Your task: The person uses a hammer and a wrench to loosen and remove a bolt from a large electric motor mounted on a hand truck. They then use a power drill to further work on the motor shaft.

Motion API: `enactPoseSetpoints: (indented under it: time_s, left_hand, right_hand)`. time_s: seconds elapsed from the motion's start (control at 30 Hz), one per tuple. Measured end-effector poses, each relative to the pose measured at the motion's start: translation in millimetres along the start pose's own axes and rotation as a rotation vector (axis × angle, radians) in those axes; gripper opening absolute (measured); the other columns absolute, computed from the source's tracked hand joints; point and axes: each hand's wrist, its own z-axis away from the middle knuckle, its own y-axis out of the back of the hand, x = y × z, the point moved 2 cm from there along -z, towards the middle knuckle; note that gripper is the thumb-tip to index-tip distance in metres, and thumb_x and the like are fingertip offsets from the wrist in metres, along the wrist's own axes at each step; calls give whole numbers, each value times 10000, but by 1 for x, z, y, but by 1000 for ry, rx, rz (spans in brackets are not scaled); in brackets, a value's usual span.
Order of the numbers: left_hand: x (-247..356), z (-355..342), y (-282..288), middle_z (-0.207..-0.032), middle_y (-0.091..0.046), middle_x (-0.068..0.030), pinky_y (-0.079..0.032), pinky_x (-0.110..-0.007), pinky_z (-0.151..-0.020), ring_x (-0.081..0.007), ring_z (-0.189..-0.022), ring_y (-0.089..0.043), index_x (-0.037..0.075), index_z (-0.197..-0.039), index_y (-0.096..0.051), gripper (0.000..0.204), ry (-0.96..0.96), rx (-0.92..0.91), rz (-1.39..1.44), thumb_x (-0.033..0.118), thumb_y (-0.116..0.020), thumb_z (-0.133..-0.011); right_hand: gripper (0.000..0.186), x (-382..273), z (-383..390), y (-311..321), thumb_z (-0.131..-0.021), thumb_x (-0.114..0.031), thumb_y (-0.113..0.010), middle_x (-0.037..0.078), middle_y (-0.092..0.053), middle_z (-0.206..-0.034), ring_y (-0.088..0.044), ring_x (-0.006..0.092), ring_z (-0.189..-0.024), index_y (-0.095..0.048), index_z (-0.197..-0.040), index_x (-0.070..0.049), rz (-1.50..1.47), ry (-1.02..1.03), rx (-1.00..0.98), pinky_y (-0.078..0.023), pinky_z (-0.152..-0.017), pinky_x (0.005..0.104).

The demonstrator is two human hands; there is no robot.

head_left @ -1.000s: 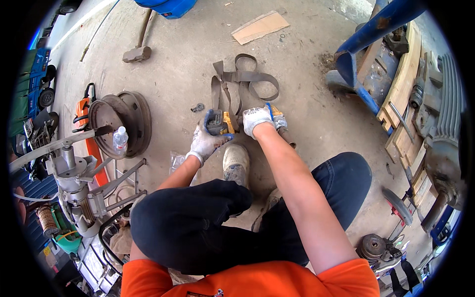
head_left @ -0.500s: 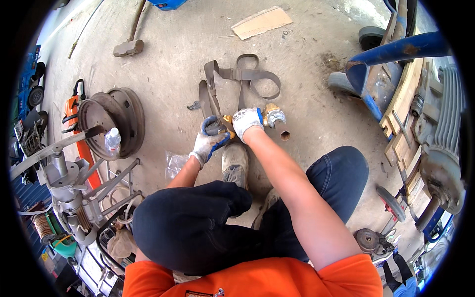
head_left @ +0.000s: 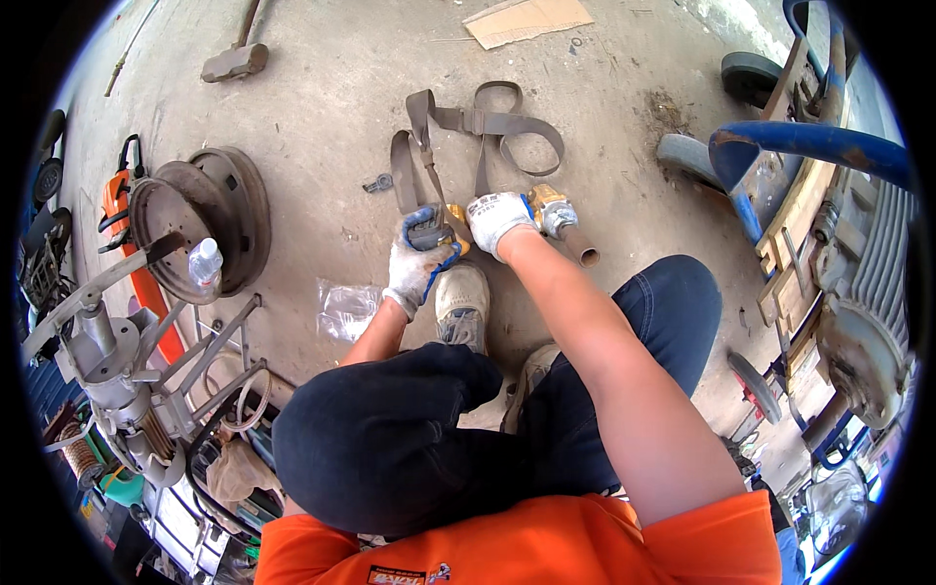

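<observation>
On the floor in front of my shoe lies a yellow power tool, looking like a cordless impact wrench [head_left: 549, 198], with a rusty tube-shaped socket [head_left: 579, 246] pointing away to the right. My left hand [head_left: 419, 261], in a white and blue work glove, is closed around the dark block [head_left: 429, 230] at the tool's left end, which looks like its battery. My right hand [head_left: 499, 220], gloved alike, wraps over the tool's middle and hides that part. A grey-brown strap [head_left: 507, 125] runs from beside my hands and lies looped on the concrete beyond them.
A small dark part [head_left: 377, 182] and a clear plastic bag [head_left: 348, 310] lie left of my hands. Further left are rusty wheel rims [head_left: 234, 219], a water bottle [head_left: 205, 263] and an orange chainsaw [head_left: 117, 207]. A sledgehammer [head_left: 235, 62] and cardboard [head_left: 527, 19] lie beyond; a blue frame [head_left: 809, 141] stands right.
My view has shifted a little, so the floor things sit differently in it. Both hands stay on the tool, and its socket end has turned slightly.
</observation>
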Motion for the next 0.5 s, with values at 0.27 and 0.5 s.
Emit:
enactPoseSetpoints:
  time_s: [0.27, 0.5]
  left_hand:
    - [2, 7, -8, -1066, -615, -109, -574, -339, -743, -208, -890, -643, 39, -1228, -453, 603, 84, 87, 23, -80, -735, -709]
    - [-5, 13, -5, -1124, -586, -108, -548, -333, -825, -196, -965, -618, 37, -1251, -434, 637, 15, 75, 50, -102, -711, -695]
  right_hand:
    - [253, 2, 5, 6, -860, -147, -528, 112, -691, -1064, -667, 274, -989, -721, -1018, -109, 29, 28, -71, -524, -807, 401]
    - [272, -2, 4, 13, -823, -184, -588, 119, -670, -1125, -648, 285, -1035, -705, -1057, -108, 48, -26, -151, -511, -845, 412]
